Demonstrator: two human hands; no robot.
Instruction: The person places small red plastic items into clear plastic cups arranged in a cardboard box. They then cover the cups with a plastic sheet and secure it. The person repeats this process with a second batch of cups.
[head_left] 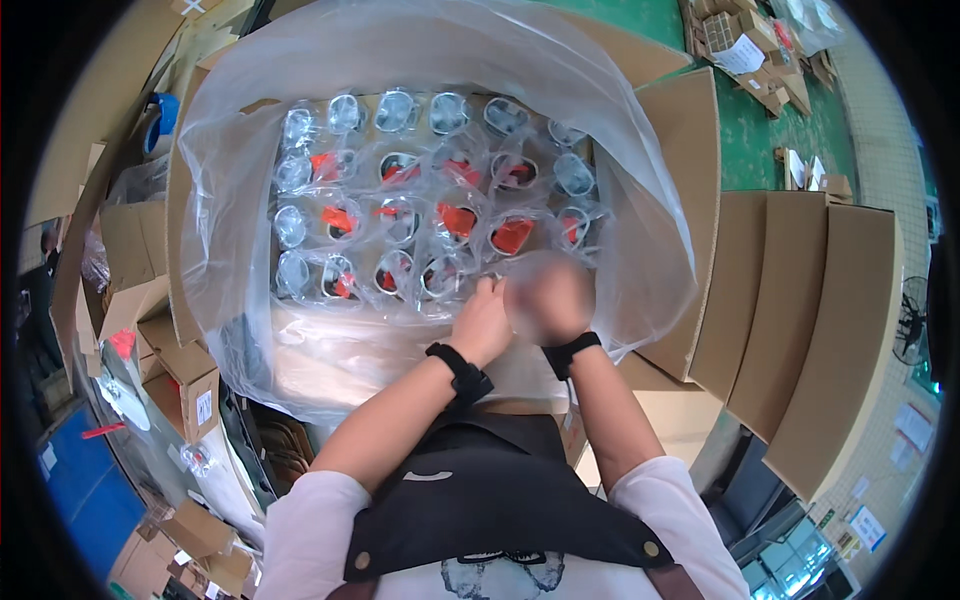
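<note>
A large cardboard box [703,150] lined with a translucent plastic bag [660,255] stands before me. Inside it, rows of round, silvery parts [397,110] in clear plastic wrap stand upright. Several hold bright orange-red pieces [512,236]. At the near right end of the front row, my left hand [484,322] has its fingers curled at the wrap; what they grip is hidden. Close beside it, my right hand [556,300] reaches over the same corner, its fingers smeared by blur. Both wrists wear black bands.
Tall folded cardboard cartons [835,330] lean to the right of the box. Opened small boxes [180,365] crowd the left side. More cartons and packing scraps [750,50] lie on the green floor [810,110] at the far right.
</note>
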